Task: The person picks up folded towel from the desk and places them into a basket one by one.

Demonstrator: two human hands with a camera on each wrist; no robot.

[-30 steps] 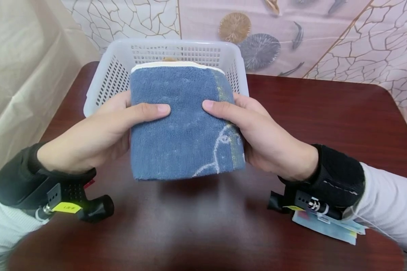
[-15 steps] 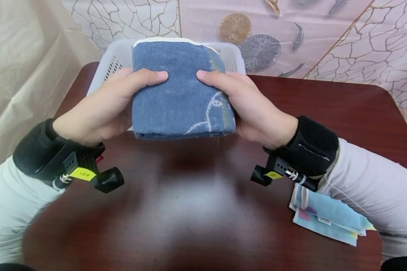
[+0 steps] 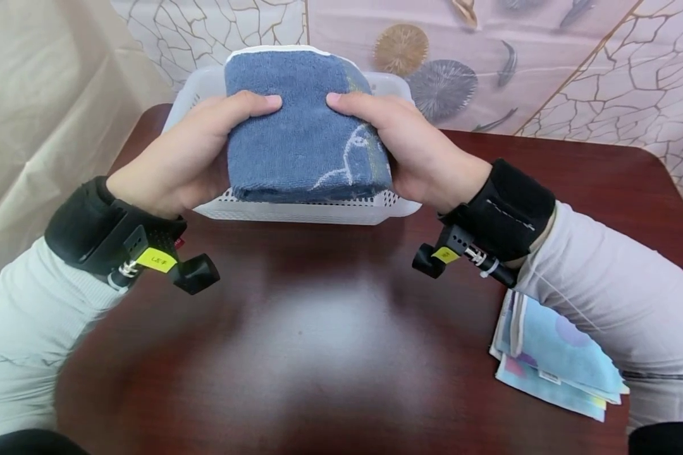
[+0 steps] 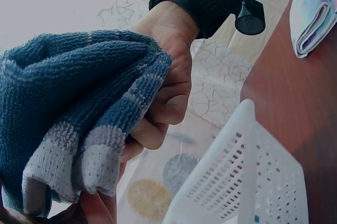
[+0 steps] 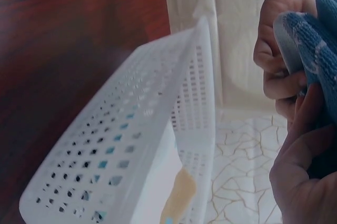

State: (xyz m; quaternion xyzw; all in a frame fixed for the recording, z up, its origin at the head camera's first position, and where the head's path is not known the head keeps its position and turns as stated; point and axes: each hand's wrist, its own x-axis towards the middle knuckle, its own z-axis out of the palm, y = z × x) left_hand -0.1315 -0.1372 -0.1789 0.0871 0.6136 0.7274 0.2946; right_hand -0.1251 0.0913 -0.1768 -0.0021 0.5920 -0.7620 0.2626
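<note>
A folded blue towel [image 3: 296, 133] with a white edge and a pale line drawing is held up over the white plastic basket [image 3: 296, 213]. At its left side my left hand [image 3: 196, 148] grips it, thumb on top and fingers curled underneath. My right hand [image 3: 418, 148] grips the right side the same way. The left wrist view shows the towel's folded layers [image 4: 79, 103] and the other hand's bent fingers beneath them. From the right wrist, the basket [image 5: 121, 124] appears below the towel [image 5: 321, 50], with something white and tan inside it. Most of the basket's inside is hidden in the head view.
Light blue folded towels [image 3: 563, 354] lie at the right of the dark red-brown table [image 3: 319, 354], by the right sleeve. A beige cloth [image 3: 51, 95] hangs at the left. A patterned covering [image 3: 489, 63] stands behind the table.
Both hands have carried the blue towel away from me, from in front of the basket to over it. The basket's near rim has come into view below the towel.
</note>
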